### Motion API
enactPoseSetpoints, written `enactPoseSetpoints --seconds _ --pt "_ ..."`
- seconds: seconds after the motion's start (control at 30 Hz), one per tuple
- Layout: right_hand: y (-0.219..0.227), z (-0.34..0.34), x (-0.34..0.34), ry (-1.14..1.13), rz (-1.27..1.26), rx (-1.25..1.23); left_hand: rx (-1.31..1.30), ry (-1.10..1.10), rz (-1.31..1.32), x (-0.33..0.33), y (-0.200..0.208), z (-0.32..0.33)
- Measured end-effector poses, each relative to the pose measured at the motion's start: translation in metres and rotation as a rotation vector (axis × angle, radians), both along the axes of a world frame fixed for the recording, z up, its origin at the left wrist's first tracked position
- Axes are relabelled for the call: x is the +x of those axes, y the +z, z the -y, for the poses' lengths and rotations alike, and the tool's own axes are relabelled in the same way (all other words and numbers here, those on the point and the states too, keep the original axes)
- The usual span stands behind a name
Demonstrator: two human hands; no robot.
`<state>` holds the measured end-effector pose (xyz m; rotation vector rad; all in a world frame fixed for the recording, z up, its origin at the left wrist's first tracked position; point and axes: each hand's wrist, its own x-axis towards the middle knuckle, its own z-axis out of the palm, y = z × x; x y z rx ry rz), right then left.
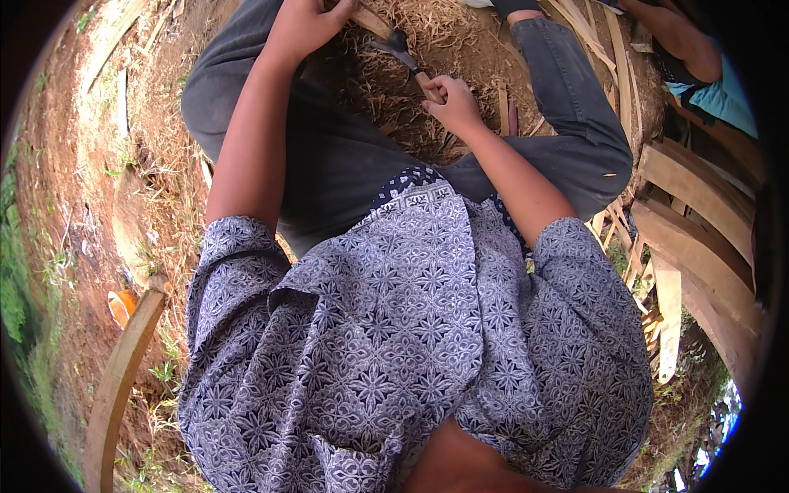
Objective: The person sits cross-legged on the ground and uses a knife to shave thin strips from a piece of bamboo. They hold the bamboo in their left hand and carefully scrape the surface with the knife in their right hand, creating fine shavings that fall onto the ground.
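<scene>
At the top edge, my left hand (311, 29) is closed on a pale piece of wood (371, 21), and its fingers are partly cut off by the frame. My right hand (454, 104) grips the wooden handle of a small hand tool (425, 81) with a dark metal head. That head touches or overlaps the near end of the wood; its exact shape is hard to make out. Both hands are over the ground between my bent legs in dark grey trousers (567, 86).
Wood shavings (390, 103) cover the soil between my legs. Long wooden strips (620, 62) and thick curved planks (699, 238) lie at the right. Another person's arm (678, 37) shows at upper right. At left are a curved wooden beam (123, 386) and an orange object (122, 306).
</scene>
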<state>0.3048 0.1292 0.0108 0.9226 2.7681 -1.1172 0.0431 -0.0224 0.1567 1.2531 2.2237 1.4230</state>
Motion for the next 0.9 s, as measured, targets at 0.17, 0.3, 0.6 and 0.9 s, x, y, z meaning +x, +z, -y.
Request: enactPoseSetpoints --seconds 0.17,0.3,0.6,0.9 --pt "0.012 0.004 -0.004 -0.053 0.047 -0.018 0.000 -0.007 -0.081 -0.004 0.002 0.000" --pt "0.014 0.005 -0.004 -0.197 0.041 -0.219 0.026 0.001 -0.148 -0.001 0.000 -0.002" --pt "0.020 -0.006 -0.002 -0.343 0.034 -0.727 0.053 0.008 -0.018 -0.004 -0.023 -0.011" --pt "0.034 0.005 0.001 -0.316 0.111 -0.882 0.326 -0.079 0.406 -0.008 -0.055 -0.024"
